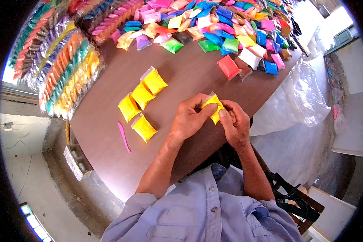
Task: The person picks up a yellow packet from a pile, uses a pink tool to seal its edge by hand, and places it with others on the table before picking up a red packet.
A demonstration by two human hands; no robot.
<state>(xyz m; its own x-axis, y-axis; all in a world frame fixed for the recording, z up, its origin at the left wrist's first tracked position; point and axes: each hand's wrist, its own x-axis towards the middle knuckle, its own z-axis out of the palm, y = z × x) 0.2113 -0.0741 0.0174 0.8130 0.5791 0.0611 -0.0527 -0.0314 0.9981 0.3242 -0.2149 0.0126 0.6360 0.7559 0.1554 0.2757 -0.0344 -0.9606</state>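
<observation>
Between my two hands is a small yellow packet (pixel 214 104) in clear plastic, held above the brown table near its front edge. My left hand (pixel 193 115) pinches its left side, thumb laid across the front. On the other side, my right hand (pixel 236 123) grips the right and lower edge with thumb and fingers. To the left on the tabletop lie several more yellow packets (pixel 141 96), three in a slanting row and one nearer me. A pink plastic stick (pixel 124 136), flat and slightly curved, rests left of them.
A large heap of mixed-colour packets (pixel 226 32) covers the far side of the brown table (pixel 109 157). Long clear bags of packed coloured packets (pixel 68 72) stand at the back left. Clear plastic sheeting (pixel 298 97) hangs beyond the right edge. A single red packet (pixel 229 67) lies before the heap.
</observation>
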